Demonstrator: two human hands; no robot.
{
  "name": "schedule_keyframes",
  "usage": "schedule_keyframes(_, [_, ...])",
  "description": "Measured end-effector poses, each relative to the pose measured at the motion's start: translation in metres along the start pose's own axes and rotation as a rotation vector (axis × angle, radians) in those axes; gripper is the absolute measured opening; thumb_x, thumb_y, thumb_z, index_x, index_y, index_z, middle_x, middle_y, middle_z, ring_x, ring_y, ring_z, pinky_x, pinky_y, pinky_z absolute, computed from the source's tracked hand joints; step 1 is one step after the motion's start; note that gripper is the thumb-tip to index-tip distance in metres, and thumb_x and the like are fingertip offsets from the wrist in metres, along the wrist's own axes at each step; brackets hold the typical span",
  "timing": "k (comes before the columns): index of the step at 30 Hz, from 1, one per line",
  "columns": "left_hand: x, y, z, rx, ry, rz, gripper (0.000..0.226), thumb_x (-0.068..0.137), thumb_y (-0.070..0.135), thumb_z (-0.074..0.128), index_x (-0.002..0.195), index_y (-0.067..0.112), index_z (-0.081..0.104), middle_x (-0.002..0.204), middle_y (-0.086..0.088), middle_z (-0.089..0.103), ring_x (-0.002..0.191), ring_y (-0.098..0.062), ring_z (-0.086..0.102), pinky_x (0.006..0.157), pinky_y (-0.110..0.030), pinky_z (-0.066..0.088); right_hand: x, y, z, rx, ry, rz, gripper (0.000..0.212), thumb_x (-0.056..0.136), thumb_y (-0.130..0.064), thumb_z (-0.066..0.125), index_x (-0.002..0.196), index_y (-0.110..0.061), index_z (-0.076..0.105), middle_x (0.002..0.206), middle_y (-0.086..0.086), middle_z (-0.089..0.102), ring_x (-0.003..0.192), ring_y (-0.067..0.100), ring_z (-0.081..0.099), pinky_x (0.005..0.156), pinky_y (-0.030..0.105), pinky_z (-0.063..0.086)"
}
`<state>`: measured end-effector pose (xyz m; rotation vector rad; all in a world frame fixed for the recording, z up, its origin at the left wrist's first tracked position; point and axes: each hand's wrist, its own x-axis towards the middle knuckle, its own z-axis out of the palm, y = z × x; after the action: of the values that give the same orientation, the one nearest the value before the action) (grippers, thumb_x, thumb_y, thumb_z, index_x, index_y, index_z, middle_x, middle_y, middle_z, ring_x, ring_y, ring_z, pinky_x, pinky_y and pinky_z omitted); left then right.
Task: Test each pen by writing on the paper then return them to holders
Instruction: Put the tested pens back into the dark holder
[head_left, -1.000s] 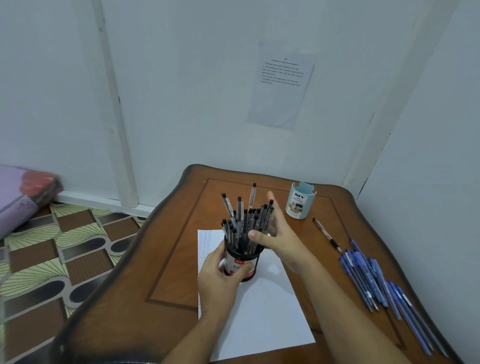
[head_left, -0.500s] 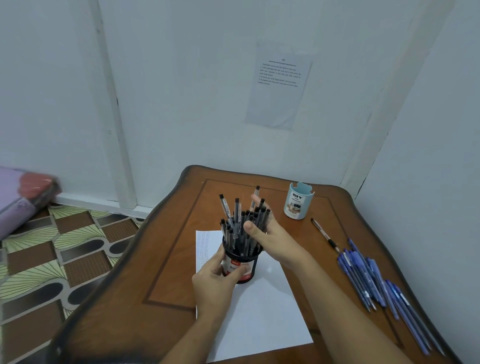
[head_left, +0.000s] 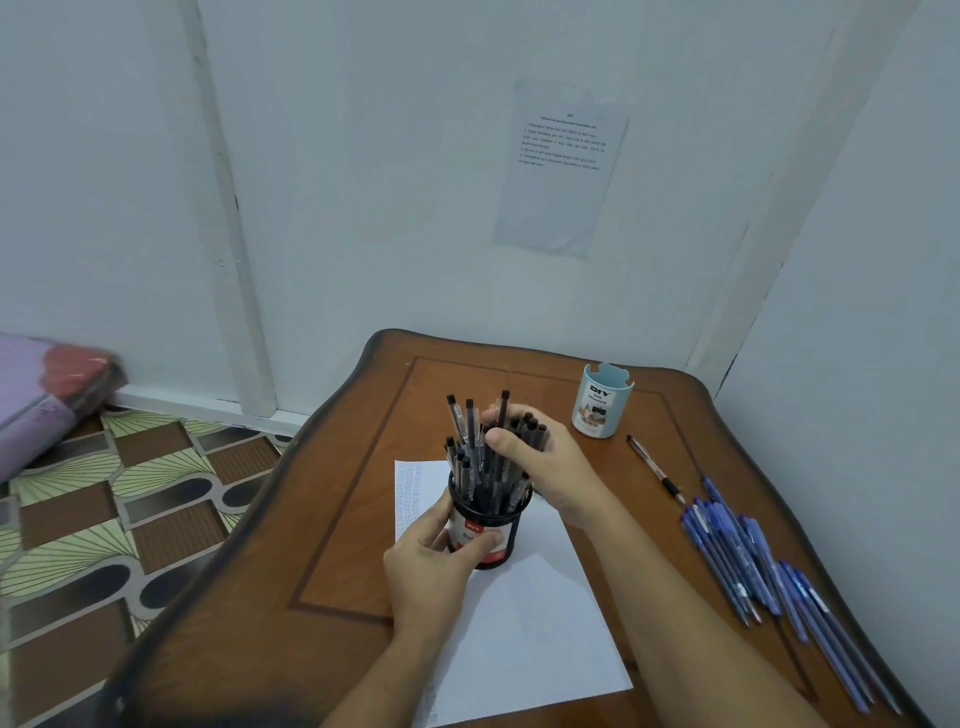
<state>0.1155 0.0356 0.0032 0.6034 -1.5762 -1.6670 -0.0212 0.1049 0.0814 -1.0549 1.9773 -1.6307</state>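
A black mesh holder (head_left: 491, 530) with a red and white label stands on the white paper (head_left: 524, 634) and is full of several black pens (head_left: 470, 436). My left hand (head_left: 431, 566) grips the holder's side. My right hand (head_left: 545, 462) wraps thumb and fingers round a bunch of those pens near their tops. A light blue holder (head_left: 601, 401), seemingly empty, stands at the back right. One black pen (head_left: 655, 470) lies alone to the right. Several blue pens (head_left: 753, 566) lie in a pile near the table's right edge.
The brown wooden table (head_left: 332, 545) stands in a corner against white walls. A printed sheet (head_left: 563, 166) is stuck on the wall behind. On the left there is patterned floor (head_left: 104, 509) and a purple and red bundle (head_left: 47, 405).
My right hand has closed from an open reach beside the pens to a grip round a bunch of them. My left hand stays on the holder.
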Motion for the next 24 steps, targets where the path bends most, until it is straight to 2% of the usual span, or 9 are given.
schedule_keyframes(4, [-0.002,0.004,0.000,-0.005,-0.003,-0.005,0.062,0.063,-0.002,0.087,0.113,0.029,0.068,0.089,0.034,0.068,0.091,0.013,0.064,0.072,-0.003,0.046,-0.002,0.000,-0.004,-0.037,0.021,0.050,0.068,0.067,-0.062,0.072,0.125,-0.029,0.061,0.123,-0.005,0.067,0.116,0.013,0.062,0.105,0.044,0.047])
schedule_keyframes(6, [-0.002,0.005,0.000,-0.019,-0.001,-0.008,0.061,0.063,-0.003,0.087,0.110,0.032,0.068,0.090,0.031,0.070,0.091,0.011,0.065,0.072,-0.004,0.047,-0.004,-0.001,-0.005,-0.043,-0.098,0.101,0.082,0.066,-0.058,0.077,0.139,-0.039,0.047,0.132,-0.011,0.061,0.123,0.011,0.057,0.107,0.039,0.044])
schedule_keyframes(8, [-0.001,0.005,-0.001,-0.029,-0.005,-0.021,0.060,0.063,-0.003,0.086,0.108,0.033,0.068,0.092,0.028,0.071,0.092,0.010,0.065,0.073,-0.005,0.047,-0.004,-0.001,-0.008,-0.056,-0.212,0.148,0.085,0.066,-0.042,0.085,0.140,-0.046,0.044,0.132,-0.015,0.062,0.125,0.010,0.057,0.108,0.039,0.044])
schedule_keyframes(11, [0.000,0.004,-0.002,-0.028,-0.020,-0.034,0.062,0.063,-0.002,0.087,0.112,0.031,0.069,0.097,0.027,0.071,0.094,0.010,0.065,0.075,-0.005,0.047,-0.001,0.001,-0.013,-0.098,-0.216,0.133,0.081,0.059,-0.028,0.084,0.134,-0.035,0.055,0.125,-0.007,0.068,0.121,0.016,0.061,0.108,0.051,0.045])
schedule_keyframes(13, [0.000,0.004,-0.003,-0.036,-0.029,-0.044,0.063,0.063,-0.002,0.087,0.113,0.030,0.069,0.097,0.027,0.071,0.094,0.010,0.065,0.076,-0.006,0.048,0.000,0.002,-0.013,-0.065,-0.189,0.148,0.087,0.056,-0.031,0.083,0.138,-0.033,0.053,0.126,-0.007,0.067,0.121,0.015,0.061,0.109,0.049,0.044])
schedule_keyframes(15, [0.002,0.004,-0.003,-0.042,-0.030,-0.049,0.063,0.062,-0.002,0.087,0.115,0.029,0.069,0.099,0.025,0.072,0.096,0.007,0.066,0.080,-0.009,0.049,-0.003,-0.001,-0.005,-0.052,-0.177,0.141,0.095,0.057,-0.047,0.088,0.142,-0.041,0.046,0.133,-0.011,0.063,0.125,0.011,0.058,0.110,0.044,0.043])
schedule_keyframes(18, [0.002,0.001,-0.005,-0.033,-0.031,-0.054,0.063,0.063,0.001,0.087,0.118,0.026,0.069,0.103,0.022,0.072,0.101,0.004,0.066,0.087,-0.016,0.051,-0.004,-0.005,0.012,-0.167,0.009,0.090,0.075,0.056,-0.067,0.083,0.123,-0.046,0.058,0.124,-0.013,0.066,0.116,0.009,0.062,0.103,0.043,0.050])
schedule_keyframes(21, [0.002,0.001,-0.004,-0.042,-0.029,-0.049,0.063,0.062,-0.002,0.086,0.117,0.024,0.070,0.103,0.022,0.072,0.102,0.004,0.066,0.085,-0.015,0.051,-0.001,-0.004,0.012,-0.140,0.000,0.059,0.045,0.064,-0.050,0.088,0.103,-0.042,0.067,0.120,-0.004,0.064,0.110,0.014,0.064,0.098,0.045,0.053])
schedule_keyframes(24, [0.002,0.002,-0.004,-0.055,-0.036,-0.051,0.064,0.062,-0.003,0.086,0.116,0.025,0.069,0.103,0.021,0.072,0.100,0.004,0.066,0.080,-0.010,0.050,-0.003,-0.003,-0.007,-0.137,-0.157,0.090,0.063,0.059,-0.031,0.086,0.114,-0.053,0.064,0.143,-0.011,0.042,0.128,0.016,0.049,0.110,0.049,0.042])
